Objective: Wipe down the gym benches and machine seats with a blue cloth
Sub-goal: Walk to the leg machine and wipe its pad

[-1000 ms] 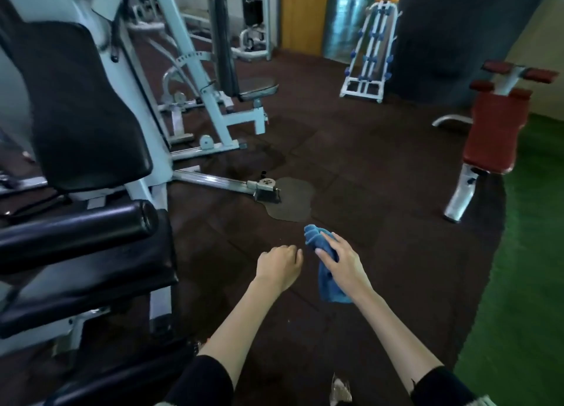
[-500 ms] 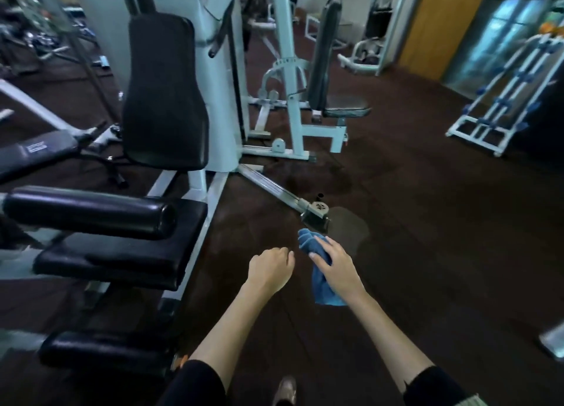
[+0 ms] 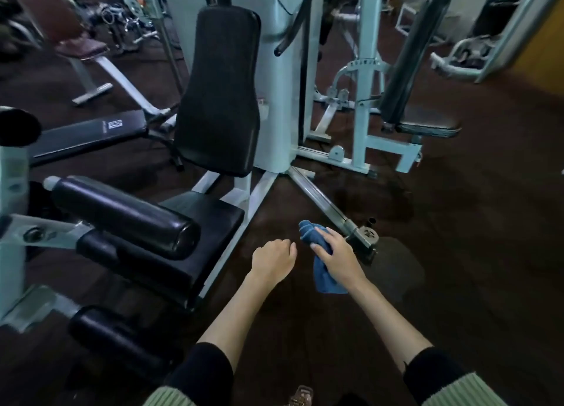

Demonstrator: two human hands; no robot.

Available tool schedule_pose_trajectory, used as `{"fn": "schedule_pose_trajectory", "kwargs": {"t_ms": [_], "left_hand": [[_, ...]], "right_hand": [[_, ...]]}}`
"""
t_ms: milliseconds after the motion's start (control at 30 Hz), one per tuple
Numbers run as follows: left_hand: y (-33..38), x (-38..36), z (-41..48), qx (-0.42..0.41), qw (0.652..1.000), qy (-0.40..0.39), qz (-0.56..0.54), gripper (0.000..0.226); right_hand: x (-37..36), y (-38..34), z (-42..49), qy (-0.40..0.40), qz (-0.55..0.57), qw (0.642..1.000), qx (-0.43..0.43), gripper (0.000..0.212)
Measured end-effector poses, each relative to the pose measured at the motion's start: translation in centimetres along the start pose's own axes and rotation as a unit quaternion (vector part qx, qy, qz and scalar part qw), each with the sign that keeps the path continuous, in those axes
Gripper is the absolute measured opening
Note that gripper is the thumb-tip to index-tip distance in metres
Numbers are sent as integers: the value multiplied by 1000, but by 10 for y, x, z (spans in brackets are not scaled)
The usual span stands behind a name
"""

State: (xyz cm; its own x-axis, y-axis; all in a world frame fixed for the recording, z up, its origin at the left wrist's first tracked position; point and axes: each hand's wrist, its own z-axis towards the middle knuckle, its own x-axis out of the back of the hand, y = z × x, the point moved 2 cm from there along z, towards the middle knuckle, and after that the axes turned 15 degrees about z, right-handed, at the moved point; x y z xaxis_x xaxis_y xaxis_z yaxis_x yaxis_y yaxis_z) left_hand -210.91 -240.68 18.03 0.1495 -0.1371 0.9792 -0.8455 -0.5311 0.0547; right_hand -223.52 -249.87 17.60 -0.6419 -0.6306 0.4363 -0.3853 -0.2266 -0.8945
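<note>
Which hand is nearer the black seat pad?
Left. The left hand is just right of the black seat pad, not touching; the right hand, gripping the blue cloth, is farther right.

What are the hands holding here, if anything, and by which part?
The right hand grips the blue cloth around its bunched middle; the left hand is loosely curled and holds nothing.
</note>
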Motion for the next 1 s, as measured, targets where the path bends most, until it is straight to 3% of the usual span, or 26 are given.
{"fn": "schedule_pose_trajectory", "kwargs": {"t_ms": [300, 600, 1000], "left_hand": [[-5, 8, 78, 136, 990, 1, -42, 38], [-3, 11, 126, 297, 950, 20, -93, 38], [-56, 19, 172, 411, 907, 42, -86, 34]], "right_hand": [[7, 6, 110, -117, -6, 992, 41, 48], [15, -10, 204, -265, -28, 956, 119, 47], [-60, -35, 305, -395, -46, 900, 176, 47]]}}
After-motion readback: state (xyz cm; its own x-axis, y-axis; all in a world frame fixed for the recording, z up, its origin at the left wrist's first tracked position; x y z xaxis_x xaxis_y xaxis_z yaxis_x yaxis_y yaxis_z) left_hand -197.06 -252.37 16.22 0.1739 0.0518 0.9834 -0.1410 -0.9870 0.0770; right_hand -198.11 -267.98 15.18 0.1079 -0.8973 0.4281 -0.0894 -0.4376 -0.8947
